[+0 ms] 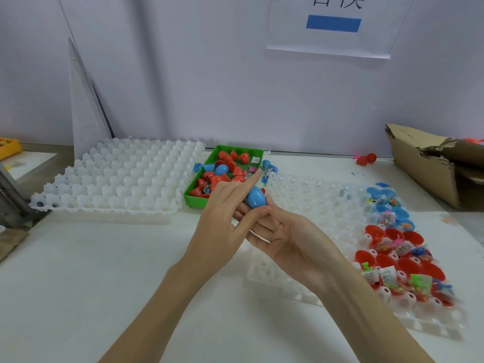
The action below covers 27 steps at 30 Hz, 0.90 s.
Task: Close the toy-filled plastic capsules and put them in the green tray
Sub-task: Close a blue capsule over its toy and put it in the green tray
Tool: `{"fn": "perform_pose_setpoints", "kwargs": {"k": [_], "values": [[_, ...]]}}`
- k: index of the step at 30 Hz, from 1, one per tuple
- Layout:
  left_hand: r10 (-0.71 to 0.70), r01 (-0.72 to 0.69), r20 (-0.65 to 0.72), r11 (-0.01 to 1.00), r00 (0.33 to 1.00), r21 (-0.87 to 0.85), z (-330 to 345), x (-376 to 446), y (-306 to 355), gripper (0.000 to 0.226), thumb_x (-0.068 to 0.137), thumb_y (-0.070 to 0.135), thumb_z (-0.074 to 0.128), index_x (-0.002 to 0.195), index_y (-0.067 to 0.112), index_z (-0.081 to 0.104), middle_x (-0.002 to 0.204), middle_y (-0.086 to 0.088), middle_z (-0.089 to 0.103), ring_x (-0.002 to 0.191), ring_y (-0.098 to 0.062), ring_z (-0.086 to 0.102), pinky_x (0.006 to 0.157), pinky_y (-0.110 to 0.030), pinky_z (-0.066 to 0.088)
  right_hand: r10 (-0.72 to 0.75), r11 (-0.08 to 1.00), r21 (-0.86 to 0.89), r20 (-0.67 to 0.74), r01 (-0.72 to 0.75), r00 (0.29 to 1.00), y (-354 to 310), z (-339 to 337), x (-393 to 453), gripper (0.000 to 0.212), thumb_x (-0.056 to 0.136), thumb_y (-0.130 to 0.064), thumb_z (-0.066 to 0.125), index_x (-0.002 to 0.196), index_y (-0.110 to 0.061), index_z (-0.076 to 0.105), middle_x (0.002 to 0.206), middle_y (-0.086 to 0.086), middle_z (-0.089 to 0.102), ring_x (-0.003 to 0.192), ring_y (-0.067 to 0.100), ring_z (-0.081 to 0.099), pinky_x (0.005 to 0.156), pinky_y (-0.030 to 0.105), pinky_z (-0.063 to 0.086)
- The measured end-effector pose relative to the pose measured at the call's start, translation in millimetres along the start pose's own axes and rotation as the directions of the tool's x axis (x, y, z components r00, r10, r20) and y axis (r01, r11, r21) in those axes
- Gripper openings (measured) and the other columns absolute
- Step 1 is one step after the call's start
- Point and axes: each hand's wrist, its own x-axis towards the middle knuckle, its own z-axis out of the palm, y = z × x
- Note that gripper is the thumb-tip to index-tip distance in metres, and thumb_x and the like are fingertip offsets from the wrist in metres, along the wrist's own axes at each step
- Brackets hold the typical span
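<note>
My left hand (222,213) and my right hand (285,239) meet at the middle of the table and hold a closed blue capsule (256,197) between them. The left index finger sticks out straight towards the green tray (198,201); the right thumb presses against the capsule's lower side. The green tray lies just behind the hands and holds several red capsule pieces (230,163) and one closed blue capsule (221,169). On the right, a white cell tray (314,195) carries open blue capsule halves (387,205) and open red capsule halves (400,260) with bagged toys in them.
A large white cell tray (117,174) lies left of the green tray. Loose blue halves (197,166) sit beside the green tray. A red capsule (366,159) rests near the wall, a torn cardboard box (429,163) stands at far right, and a yellow tray (9,146) at far left.
</note>
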Motion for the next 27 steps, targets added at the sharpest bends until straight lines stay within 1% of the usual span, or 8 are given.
{"fn": "perform_pose_setpoints", "kwargs": {"k": [2, 5, 7, 11, 13, 18, 24, 27], "values": [[-0.003, 0.003, -0.004, 0.999, 1.0, -0.041, -0.7, -0.5, 1.2, 0.052, 0.099, 0.035, 0.065, 0.147, 0.017, 0.057, 0.111, 0.02, 0.058, 0.109, -0.006, 0.052, 0.101, -0.017, 0.04, -0.008, 1.0, -0.01, 0.015, 0.008, 1.0, 0.1, 1.0, -0.4, 0.032, 0.107, -0.027, 0.05, 0.118, -0.011, 0.076, 0.131, 0.014, 0.068, 0.123, 0.024, 0.066, 0.093, 0.033, 0.058], [-0.065, 0.064, 0.002, 0.988, 0.998, -0.143, -2.2, -2.0, 4.3, 0.045, 0.096, 0.034, 0.068, 0.14, 0.03, 0.058, 0.117, 0.01, 0.065, 0.113, -0.016, 0.059, 0.099, -0.019, 0.046, -0.021, 0.999, -0.024, 0.029, 0.022, 0.999, 0.2, 2.4, -0.1, 0.033, 0.106, -0.03, 0.053, 0.122, -0.011, 0.074, 0.133, 0.014, 0.067, 0.124, 0.024, 0.065, 0.094, 0.032, 0.058], [-0.108, 0.108, 0.009, 0.977, 0.994, -0.184, -3.3, -2.7, 5.6, 0.042, 0.094, 0.033, 0.069, 0.135, 0.035, 0.059, 0.118, 0.005, 0.067, 0.115, -0.017, 0.061, 0.098, -0.02, 0.049, -0.022, 1.0, -0.021, 0.03, 0.023, 0.999, 0.9, 3.0, 0.6, 0.032, 0.104, -0.032, 0.057, 0.121, -0.012, 0.074, 0.132, 0.014, 0.068, 0.124, 0.024, 0.065, 0.096, 0.034, 0.057], [-0.154, 0.151, 0.006, 0.959, 0.988, -0.241, -4.2, -3.0, 8.5, 0.038, 0.094, 0.035, 0.067, 0.131, 0.028, 0.065, 0.12, 0.004, 0.068, 0.116, -0.017, 0.063, 0.098, -0.02, 0.051, -0.023, 1.0, 0.022, 0.03, 0.023, 0.999, 3.3, 4.3, 1.7, 0.039, 0.093, -0.037, 0.07, 0.12, -0.009, 0.075, 0.131, 0.016, 0.068, 0.123, 0.026, 0.066, 0.099, 0.038, 0.056], [-0.172, 0.163, -0.009, 0.945, 0.985, -0.284, -4.5, -3.2, 10.9, 0.038, 0.093, 0.04, 0.065, 0.128, 0.026, 0.067, 0.119, 0.004, 0.069, 0.114, -0.02, 0.065, 0.096, -0.022, 0.053, -0.019, 0.999, 0.043, 0.034, 0.017, 0.999, 5.6, 6.7, 2.1, 0.04, 0.095, -0.039, 0.067, 0.12, -0.009, 0.074, 0.131, 0.016, 0.068, 0.123, 0.026, 0.065, 0.1, 0.038, 0.056], [-0.216, 0.199, -0.005, 0.906, 0.976, -0.374, -4.9, -2.6, 14.9, 0.033, 0.092, 0.028, 0.069, 0.125, 0.022, 0.068, 0.118, 0.009, 0.07, 0.114, -0.021, 0.068, 0.096, -0.03, 0.057, -0.052, 0.998, 0.028, 0.042, 0.051, 0.998, 7.6, 9.9, 2.6, 0.041, 0.104, -0.04, 0.053, 0.12, -0.009, 0.074, 0.129, 0.017, 0.069, 0.121, 0.026, 0.067, 0.096, 0.035, 0.056], [-0.226, 0.204, -0.017, 0.905, 0.974, -0.373, -5.1, -2.4, 18.5, 0.035, 0.092, 0.03, 0.07, 0.126, 0.026, 0.068, 0.11, 0.009, 0.07, 0.106, -0.018, 0.07, 0.095, -0.029, 0.057, -0.081, 0.996, -0.046, 0.007, 0.081, 0.997, 7.0, 6.2, 3.4, 0.038, 0.107, -0.035, 0.05, 0.114, -0.01, 0.077, 0.117, 0.017, 0.073, 0.11, 0.026, 0.071, 0.09, 0.034, 0.058], [-0.226, 0.203, -0.021, 0.909, 0.974, -0.365, -3.2, -2.9, 19.2, 0.032, 0.093, 0.028, 0.069, 0.125, 0.024, 0.068, 0.108, 0.009, 0.07, 0.104, -0.017, 0.069, 0.094, -0.031, 0.058, -0.068, 0.997, -0.024, 0.031, 0.069, 0.997, 6.9, 6.5, 3.4, 0.036, 0.101, -0.035, 0.056, 0.115, -0.009, 0.077, 0.116, 0.016, 0.074, 0.109, 0.025, 0.072, 0.09, 0.032, 0.058]]}}
